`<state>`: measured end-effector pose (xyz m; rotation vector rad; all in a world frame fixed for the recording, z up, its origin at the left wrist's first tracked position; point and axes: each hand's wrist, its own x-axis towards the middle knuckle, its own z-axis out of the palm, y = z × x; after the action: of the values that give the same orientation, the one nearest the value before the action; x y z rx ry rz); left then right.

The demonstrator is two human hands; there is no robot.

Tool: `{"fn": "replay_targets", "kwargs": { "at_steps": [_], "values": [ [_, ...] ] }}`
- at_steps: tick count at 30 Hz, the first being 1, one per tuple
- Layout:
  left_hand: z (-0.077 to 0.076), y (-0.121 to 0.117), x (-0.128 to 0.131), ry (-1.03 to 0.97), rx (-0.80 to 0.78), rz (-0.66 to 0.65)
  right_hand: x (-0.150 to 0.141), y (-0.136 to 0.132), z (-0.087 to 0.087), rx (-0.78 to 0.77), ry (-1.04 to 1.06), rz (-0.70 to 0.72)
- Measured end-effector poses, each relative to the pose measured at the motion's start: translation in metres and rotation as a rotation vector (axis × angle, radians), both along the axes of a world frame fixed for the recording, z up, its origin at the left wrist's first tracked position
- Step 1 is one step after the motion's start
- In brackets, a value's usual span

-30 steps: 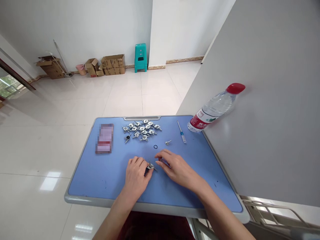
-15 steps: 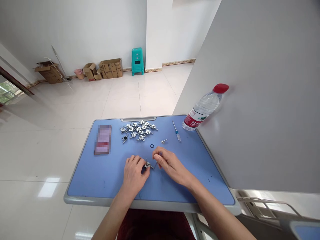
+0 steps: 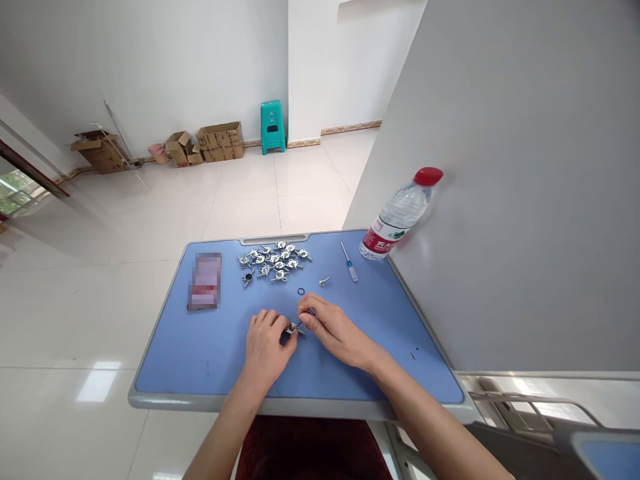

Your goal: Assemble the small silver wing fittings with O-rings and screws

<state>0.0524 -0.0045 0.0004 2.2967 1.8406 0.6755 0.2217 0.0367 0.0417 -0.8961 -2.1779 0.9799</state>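
Observation:
My left hand (image 3: 266, 341) rests on the blue desk with its fingers closed round a small metal valve (image 3: 293, 329), holding it against the top. From the right, my right hand (image 3: 336, 331) grips a screwdriver (image 3: 311, 312) by its purplish handle. The thin shaft slants down to the valve; its exact contact point is too small to make out. A dark rubber ring (image 3: 301, 291) lies just beyond my right hand. Behind it is a loose metal piece with a stem (image 3: 325, 282). Several similar metal valves (image 3: 279, 265) lie in a cluster farther back.
A second screwdriver (image 3: 349, 261) with a clear-blue handle lies at the right. Near the desk's back right corner stands a water bottle (image 3: 395, 223), beside a grey partition (image 3: 525, 200). A blurred-out phone-like slab (image 3: 205, 280) lies on the left of the desk (image 3: 200, 360).
My right hand has shifted slightly left, bringing the screwdriver's shaft onto or right beside the valve. My left hand keeps its hold. The whole view has moved a little.

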Motion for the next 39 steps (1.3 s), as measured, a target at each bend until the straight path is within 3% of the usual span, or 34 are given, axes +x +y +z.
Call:
{"fn": "replay_targets", "kwargs": {
  "at_steps": [10,20,29,39],
  "values": [
    [-0.001,0.000,0.000,0.003,0.003,-0.005,0.001,0.000,0.000,0.047,-0.064,0.037],
    [-0.001,-0.002,0.000,0.001,0.026,0.012,-0.007,-0.003,-0.012,0.387,-0.113,0.060],
    [-0.004,-0.004,-0.001,-0.022,0.030,0.015,0.006,0.001,-0.001,0.156,-0.102,0.032],
    [-0.006,-0.004,-0.001,-0.007,0.042,0.022,-0.001,0.002,-0.017,0.370,-0.097,-0.037]
  ]
}}
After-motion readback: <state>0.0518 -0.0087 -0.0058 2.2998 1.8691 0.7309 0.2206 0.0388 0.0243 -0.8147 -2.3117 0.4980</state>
